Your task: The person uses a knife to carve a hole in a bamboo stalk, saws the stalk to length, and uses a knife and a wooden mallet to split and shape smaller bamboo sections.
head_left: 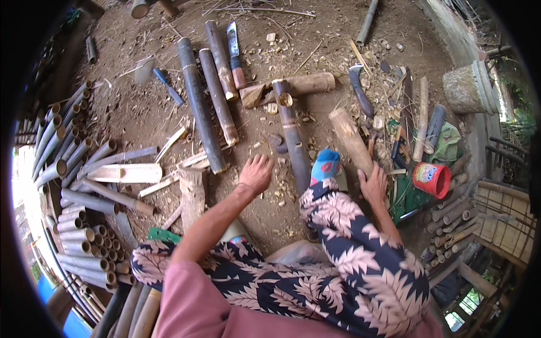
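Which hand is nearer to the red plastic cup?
Right. The right hand rests on the ground just left of the red plastic cup; the left hand lies far to its left, beyond the dark bamboo pole.

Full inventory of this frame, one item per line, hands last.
dark bamboo poles: four, brown-black, lying on the dirt at centre.
cut bamboo tubes: many, grey, stacked at far left.
big knife: one, wooden handle, top centre.
curved knife: one, dark, right of centre.
log: one, pale, by the right hand.
red cup: one, right.
blue sock: one, on the foot by a pole.
left hand: open, over the dirt.
right hand: on the log's near end.
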Demonstrator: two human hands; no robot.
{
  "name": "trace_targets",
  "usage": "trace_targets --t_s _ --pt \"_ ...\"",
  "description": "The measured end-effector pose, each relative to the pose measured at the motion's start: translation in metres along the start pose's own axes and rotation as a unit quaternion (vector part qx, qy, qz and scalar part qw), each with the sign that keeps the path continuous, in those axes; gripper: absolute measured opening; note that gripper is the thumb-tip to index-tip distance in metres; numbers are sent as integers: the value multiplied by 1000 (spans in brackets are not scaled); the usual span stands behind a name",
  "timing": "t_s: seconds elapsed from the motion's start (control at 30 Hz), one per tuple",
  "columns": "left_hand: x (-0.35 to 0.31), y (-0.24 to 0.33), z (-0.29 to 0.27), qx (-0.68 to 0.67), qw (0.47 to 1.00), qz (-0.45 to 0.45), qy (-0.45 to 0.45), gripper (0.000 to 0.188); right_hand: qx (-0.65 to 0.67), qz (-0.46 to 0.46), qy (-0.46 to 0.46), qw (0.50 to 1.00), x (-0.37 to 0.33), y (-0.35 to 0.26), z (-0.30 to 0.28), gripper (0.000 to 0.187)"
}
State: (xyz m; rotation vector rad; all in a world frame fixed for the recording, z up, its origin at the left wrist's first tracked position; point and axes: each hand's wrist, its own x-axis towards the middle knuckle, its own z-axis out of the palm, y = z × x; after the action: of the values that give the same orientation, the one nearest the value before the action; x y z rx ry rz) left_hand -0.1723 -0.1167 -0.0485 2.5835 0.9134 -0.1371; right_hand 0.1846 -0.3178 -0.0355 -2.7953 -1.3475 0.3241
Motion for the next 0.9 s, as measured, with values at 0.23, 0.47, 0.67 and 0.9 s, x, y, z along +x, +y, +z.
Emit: trace_targets --t_s 0.23,0.47,0.67,0.9 --pt "-157 -85 -30 273 897 61 -341 28 -20 53 -146 988 23 5 -13 81" --pt "-120 -75 -31 240 883 -277 -294 25 39 18 -109 993 15 10 -7 70" --pt "11 62 9 -227 942 -241 -55 84 29 45 -100 994 9 25 -16 81" --pt "39 76 43 -614 717 -315 95 63 111 -143 27 983 -46 -24 -18 87"
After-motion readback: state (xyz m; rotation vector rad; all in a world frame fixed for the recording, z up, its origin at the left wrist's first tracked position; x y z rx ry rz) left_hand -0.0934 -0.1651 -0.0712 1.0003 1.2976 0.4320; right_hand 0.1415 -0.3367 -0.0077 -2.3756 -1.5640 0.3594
